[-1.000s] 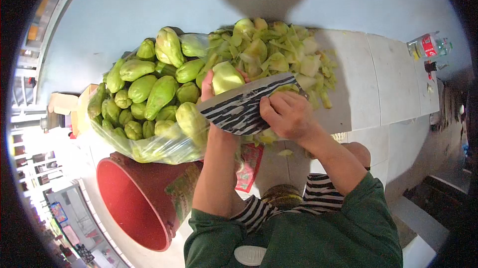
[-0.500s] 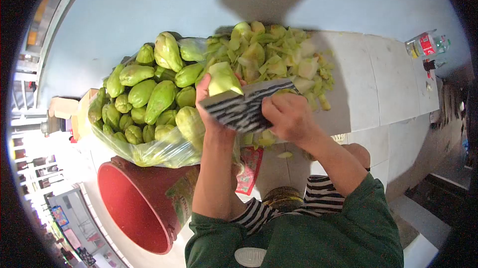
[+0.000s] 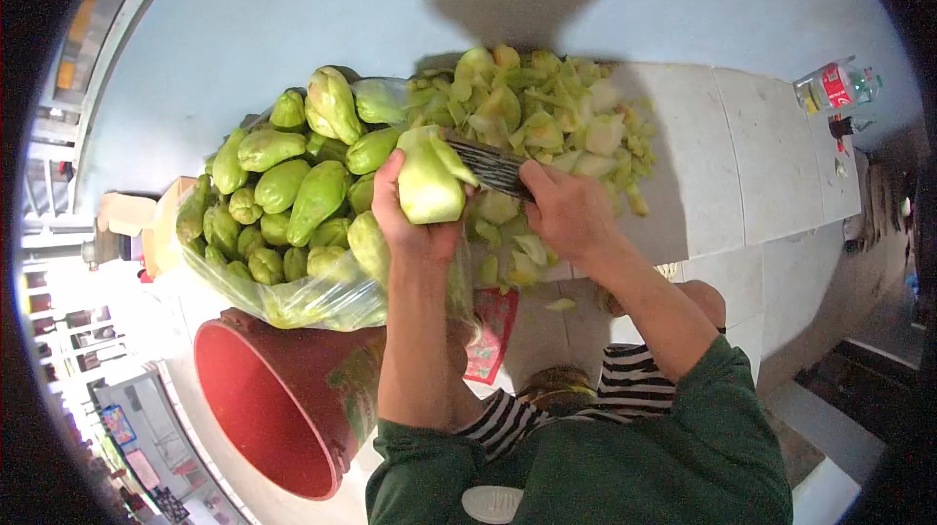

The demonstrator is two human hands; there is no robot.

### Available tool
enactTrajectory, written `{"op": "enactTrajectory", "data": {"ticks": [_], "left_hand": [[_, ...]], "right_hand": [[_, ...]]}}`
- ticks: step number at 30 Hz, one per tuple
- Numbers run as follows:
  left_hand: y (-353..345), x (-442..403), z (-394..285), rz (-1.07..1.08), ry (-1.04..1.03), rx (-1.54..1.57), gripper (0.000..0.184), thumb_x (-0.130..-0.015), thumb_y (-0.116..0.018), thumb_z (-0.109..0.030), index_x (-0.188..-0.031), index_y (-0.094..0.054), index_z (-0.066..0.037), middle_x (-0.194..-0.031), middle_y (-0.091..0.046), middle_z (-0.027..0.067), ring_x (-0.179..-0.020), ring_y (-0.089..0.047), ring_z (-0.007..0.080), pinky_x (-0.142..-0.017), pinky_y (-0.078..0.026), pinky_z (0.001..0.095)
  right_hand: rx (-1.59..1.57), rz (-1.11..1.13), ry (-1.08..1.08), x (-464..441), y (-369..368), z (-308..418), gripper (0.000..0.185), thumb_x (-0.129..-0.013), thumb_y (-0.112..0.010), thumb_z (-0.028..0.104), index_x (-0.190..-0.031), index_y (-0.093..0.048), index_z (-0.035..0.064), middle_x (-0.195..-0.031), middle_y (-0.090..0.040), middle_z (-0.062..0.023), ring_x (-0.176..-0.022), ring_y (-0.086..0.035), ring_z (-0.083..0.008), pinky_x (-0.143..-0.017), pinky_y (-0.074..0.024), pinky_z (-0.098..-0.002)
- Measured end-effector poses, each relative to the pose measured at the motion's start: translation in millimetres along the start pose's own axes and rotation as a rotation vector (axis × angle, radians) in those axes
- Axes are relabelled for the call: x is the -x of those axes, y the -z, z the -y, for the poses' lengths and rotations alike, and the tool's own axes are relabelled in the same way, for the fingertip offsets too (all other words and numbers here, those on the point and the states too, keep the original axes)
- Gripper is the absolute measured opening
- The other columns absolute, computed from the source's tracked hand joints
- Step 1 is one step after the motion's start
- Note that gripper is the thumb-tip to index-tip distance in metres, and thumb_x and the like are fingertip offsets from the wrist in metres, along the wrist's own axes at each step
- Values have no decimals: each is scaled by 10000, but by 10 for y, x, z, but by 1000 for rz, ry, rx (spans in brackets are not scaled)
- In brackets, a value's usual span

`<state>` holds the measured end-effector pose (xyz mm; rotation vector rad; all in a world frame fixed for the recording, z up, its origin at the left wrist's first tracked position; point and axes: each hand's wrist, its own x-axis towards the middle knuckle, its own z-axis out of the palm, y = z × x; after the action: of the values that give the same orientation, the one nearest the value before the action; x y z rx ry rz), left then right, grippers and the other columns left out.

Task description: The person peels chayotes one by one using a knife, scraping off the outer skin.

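Observation:
My left hand (image 3: 402, 205) is closed round a mostly peeled, pale green chayote (image 3: 431, 195). My right hand (image 3: 571, 208) grips a broad-bladed knife (image 3: 486, 166), its handle hidden in my fist. The blade, with dark streaks reflected in it, lies tilted against the chayote's right side. A slice of flesh or peel stands partly away from the chayote there. Behind the knife spreads a pile of cut peelings (image 3: 542, 125). Left of my left hand, many whole green chayotes (image 3: 283, 183) fill a clear plastic bag (image 3: 322, 305).
A red bucket (image 3: 268, 408) lies tipped below the bag, its mouth facing left. The tiled ledge (image 3: 698, 154) runs right along the wall to a plastic bottle (image 3: 839, 86). A red patterned packet (image 3: 491, 335) is beneath my hands. A cardboard box (image 3: 168, 222) stands left.
The knife has turned from showing its wide face across the chayote to a narrower view at its right side. The chayote is now more upright, and a slice has come partly away.

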<state>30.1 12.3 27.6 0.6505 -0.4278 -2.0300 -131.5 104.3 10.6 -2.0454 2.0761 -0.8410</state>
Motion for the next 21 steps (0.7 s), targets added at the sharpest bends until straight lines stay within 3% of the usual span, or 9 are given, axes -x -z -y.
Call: {"op": "enactTrajectory", "data": {"ticks": [3, 6, 7, 8, 12, 15, 16, 19, 21], "left_hand": [[-25, 10, -2, -36, -14, -15, 468, -869, -503, -374, -1153, -554, -5, -971, -633, 117, -825, -619, 244, -657, -523, 383], [51, 37, -10, 82, 79, 0, 458, -871, -498, -375, -1142, -555, -11, -975, -629, 123, -832, -613, 257, -679, -519, 391], [70, 35, -6, 221, 155, 29, 452, -873, -493, -377, -1136, -557, -13, -978, -627, 126, -837, -610, 265, -696, -517, 391], [61, 11, 5, 227, 154, 25, 452, -873, -493, -377, -1136, -557, -13, -978, -627, 126, -837, -610, 265, -696, -517, 391], [86, -41, 29, 31, 58, 171, 537, -877, -481, -432, -1183, -522, 6, -996, -615, 157, -880, -587, 294, -779, -495, 418], [-58, -34, 27, -119, 13, 205, 524, -880, -474, -430, -1163, -525, 7, -973, -606, 161, -875, -573, 299, -804, -478, 439], [-127, -37, 45, -231, -43, 180, 509, -881, -470, -430, -1138, -532, 5, -954, -602, 157, -854, -569, 299, -799, -475, 443], [76, -99, 63, 36, 124, 273, 529, -871, -452, -504, -956, -575, 3, -863, -603, 144, -775, -580, 283, -713, -493, 397], [95, -89, 121, -39, 132, 267, 530, -860, -461, -513, -933, -571, 0, -842, -598, 140, -766, -578, 283, -701, -494, 398]], "right_hand": [[-17, 65, -28, 29, 15, -16, 304, -672, -659, 86, -929, -498, 73, -824, -594, -143, -724, -609, -371, -594, -490, -454], [-22, -8, 65, 22, 8, -56, 166, -792, -570, 121, -937, -507, 72, -758, -615, -150, -655, -637, -370, -591, -524, -461], [-69, 77, -120, -6, -59, -132, 167, -803, -561, 120, -948, -503, 61, -766, -621, -163, -663, -629, -390, -600, -517, -478], [-116, 156, -305, -38, -93, -174, 168, -815, -553, 119, -958, -499, 50, -774, -627, -176, -672, -621, -410, -608, -511, -494], [-87, 206, -272, -57, 22, -100, 140, -838, -533, 112, -950, -506, 31, -797, -633, -208, -698, -610, -431, -606, -494, -512], [-140, 26, -127, 1, 33, -15, 142, -811, -556, 124, -925, -527, 44, -740, -609, -179, -663, -617, -388, -576, -497, -476], [-58, -5, 61, 30, 38, 2, 155, -782, -566, 139, -910, -533, 57, -710, -583, -139, -642, -615, -336, -562, -499, -435], [53, -87, 351, 92, 63, 96, 190, -728, -573, 170, -891, -536, 80, -672, -523, -63, -614, -595, -234, -541, -498, -356], [81, -141, 450, 110, 54, 144, 211, -702, -569, 186, -887, -533, 91, -663, -490, -27, -607, -576, -185, -534, -494, -317]]}}
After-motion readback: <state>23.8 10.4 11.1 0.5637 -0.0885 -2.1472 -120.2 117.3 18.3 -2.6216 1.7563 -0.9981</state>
